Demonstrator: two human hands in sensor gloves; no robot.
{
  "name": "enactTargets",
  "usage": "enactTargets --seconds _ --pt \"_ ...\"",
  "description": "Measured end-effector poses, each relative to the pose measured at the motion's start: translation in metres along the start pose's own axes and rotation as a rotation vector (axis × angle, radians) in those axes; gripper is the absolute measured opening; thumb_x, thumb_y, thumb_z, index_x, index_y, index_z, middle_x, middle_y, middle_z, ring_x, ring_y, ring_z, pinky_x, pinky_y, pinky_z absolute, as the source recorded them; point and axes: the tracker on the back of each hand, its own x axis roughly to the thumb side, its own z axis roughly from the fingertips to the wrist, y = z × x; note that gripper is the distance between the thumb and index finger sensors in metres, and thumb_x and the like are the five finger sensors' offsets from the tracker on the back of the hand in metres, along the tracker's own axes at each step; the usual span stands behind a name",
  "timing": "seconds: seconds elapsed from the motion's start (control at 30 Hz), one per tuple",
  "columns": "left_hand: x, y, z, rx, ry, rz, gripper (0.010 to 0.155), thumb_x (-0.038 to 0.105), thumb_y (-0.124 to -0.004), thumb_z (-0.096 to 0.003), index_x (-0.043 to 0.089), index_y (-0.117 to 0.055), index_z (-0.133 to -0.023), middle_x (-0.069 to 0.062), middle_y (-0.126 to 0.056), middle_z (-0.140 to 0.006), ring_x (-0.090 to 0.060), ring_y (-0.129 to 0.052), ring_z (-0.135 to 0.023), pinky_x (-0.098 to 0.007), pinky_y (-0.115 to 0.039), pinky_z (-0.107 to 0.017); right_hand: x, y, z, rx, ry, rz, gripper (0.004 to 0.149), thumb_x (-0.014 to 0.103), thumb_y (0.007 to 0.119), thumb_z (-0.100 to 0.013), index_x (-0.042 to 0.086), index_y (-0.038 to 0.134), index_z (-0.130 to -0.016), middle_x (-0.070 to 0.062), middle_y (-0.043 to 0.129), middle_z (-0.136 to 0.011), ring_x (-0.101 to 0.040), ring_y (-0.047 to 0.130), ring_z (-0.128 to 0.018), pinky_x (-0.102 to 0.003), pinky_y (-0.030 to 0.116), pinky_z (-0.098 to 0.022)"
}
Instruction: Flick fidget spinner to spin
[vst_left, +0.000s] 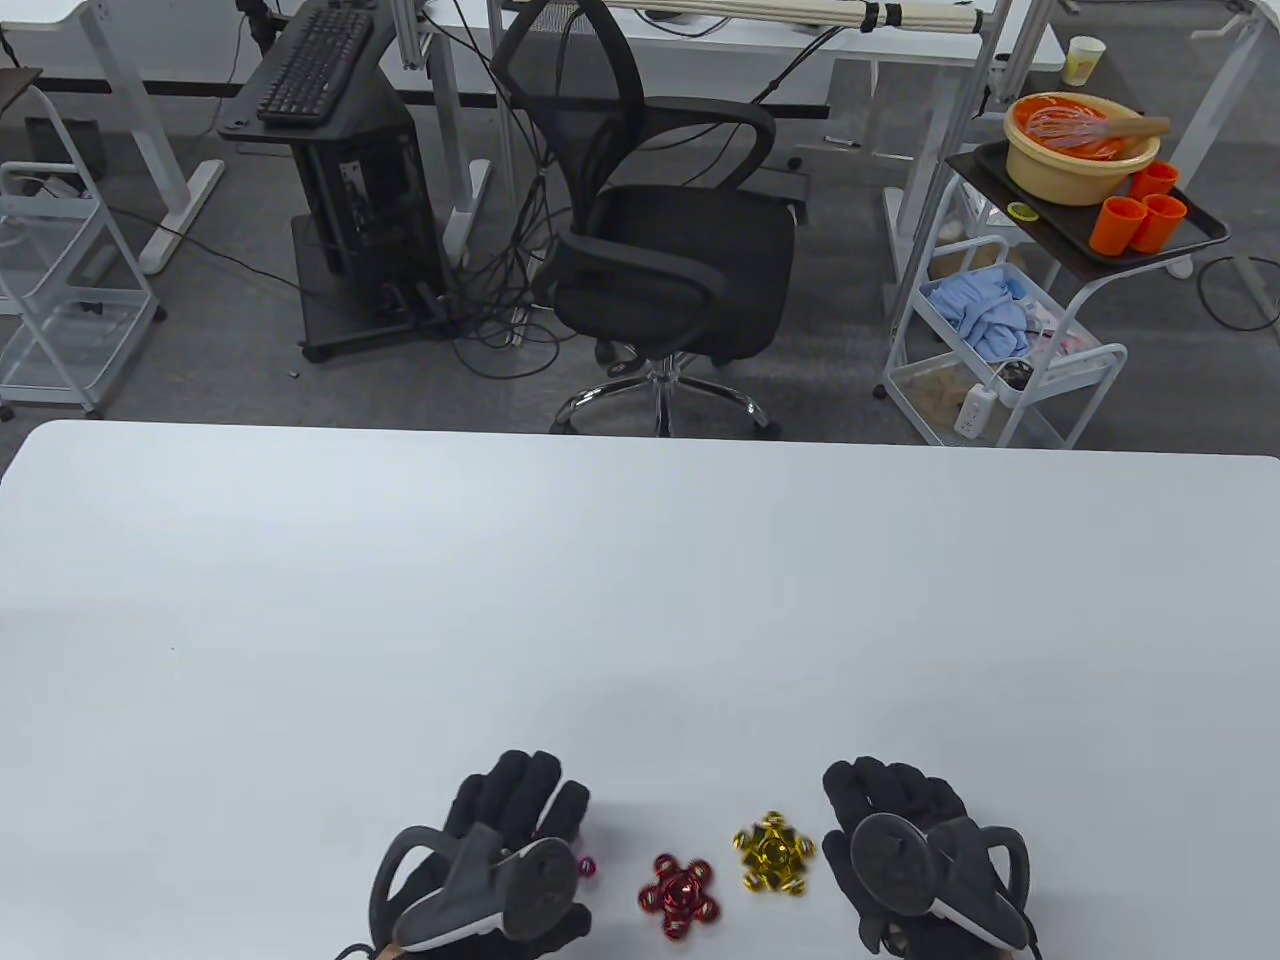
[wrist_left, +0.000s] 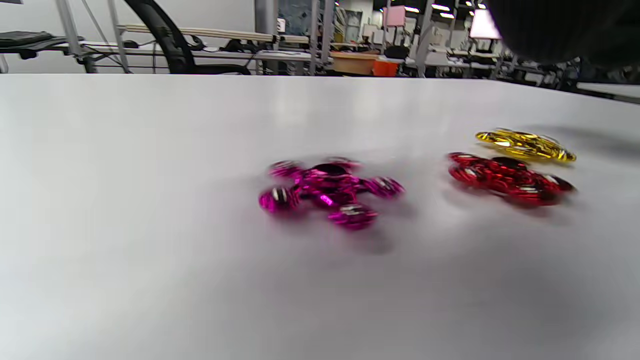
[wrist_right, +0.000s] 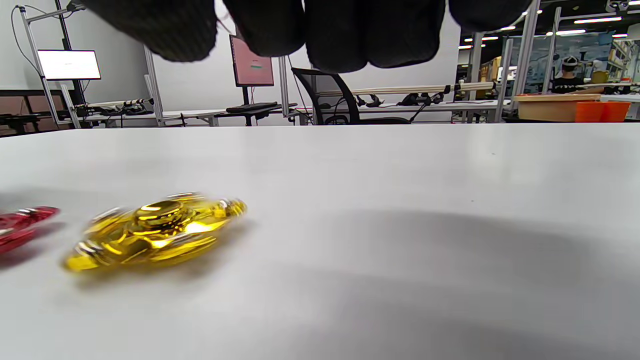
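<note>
While three spinners lie flat on tabletop (vst_left: 640, 600) near front edge, left hand (vst_left: 500, 860) hovers over magenta fidget spinner (wrist_left: 327, 192), right hand (vst_left: 925, 860) beside gold spinner (vst_left: 772, 852); red spinner (vst_left: 680, 893) between. Both hands empty, fingers loose. Advice: press hub, flick one lobe sideways.

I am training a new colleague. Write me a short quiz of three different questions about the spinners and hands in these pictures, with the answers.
1. True or false: the right hand grips the gold spinner.
2. Which spinner lies between the other two? A) pink spinner B) red spinner C) gold spinner
3. Fill in: in the table view, the left hand mostly hides the ____ spinner.

Key
1. False: the hand is beside it, its fingers above the table.
2. B
3. pink
</note>
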Motion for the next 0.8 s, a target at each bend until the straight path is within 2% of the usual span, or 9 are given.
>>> enactTargets --seconds 0.1,0.17,0.3,0.4,0.8 --pt "-0.017 -0.01 0.006 0.001 0.029 0.034 0.093 0.067 -0.067 -0.0369 0.019 -0.02 -0.101 -0.014 -0.004 -0.111 -0.042 -0.014 -0.104 -0.063 -0.027 -0.076 0.002 0.002 0.009 0.034 -0.008 0.035 0.06 0.045 0.068 -0.05 0.017 0.05 -0.1 -0.02 0.048 -0.107 -0.051 0.051 -0.093 -0.069 0.043 -0.07" --pt "-0.022 -0.014 0.004 -0.046 0.045 0.027 0.093 0.067 -0.066 -0.0373 0.019 -0.019 -0.101 -0.014 -0.003 -0.11 -0.042 -0.013 -0.104 -0.063 -0.026 -0.076 0.003 0.001 0.013 0.032 -0.003 0.021 0.061 0.045 0.068 -0.05 0.017 0.05 -0.1 -0.02 0.049 -0.107 -0.051 0.052 -0.093 -0.069 0.043 -0.07" --pt "-0.03 -0.016 -0.001 -0.057 0.079 0.04 0.093 0.066 -0.066 -0.037 0.019 -0.019 -0.101 -0.013 -0.003 -0.11 -0.042 -0.013 -0.104 -0.063 -0.026 -0.076 0.003 0.0 0.008 0.001 0.023 -0.061 0.06 0.045 0.068 -0.049 0.016 0.05 -0.1 -0.02 0.05 -0.106 -0.051 0.053 -0.093 -0.069 0.044 -0.07" --pt "-0.037 -0.014 0.0 -0.053 0.098 0.056 0.093 0.066 -0.067 -0.037 0.019 -0.019 -0.101 -0.013 -0.003 -0.11 -0.041 -0.013 -0.104 -0.063 -0.026 -0.076 0.001 0.002 0.006 0.01 0.041 -0.051 0.06 0.045 0.068 -0.049 0.016 0.051 -0.099 -0.02 0.05 -0.106 -0.051 0.053 -0.093 -0.069 0.044 -0.07" --pt "-0.038 -0.017 -0.001 -0.068 0.111 0.057 0.093 0.066 -0.066 -0.0371 0.019 -0.019 -0.101 -0.014 -0.003 -0.11 -0.042 -0.013 -0.104 -0.063 -0.027 -0.076 0.004 0.006 0.006 0.068 -0.001 -0.056 0.061 0.046 0.067 -0.05 0.016 0.05 -0.1 -0.02 0.05 -0.106 -0.051 0.053 -0.093 -0.069 0.044 -0.07"
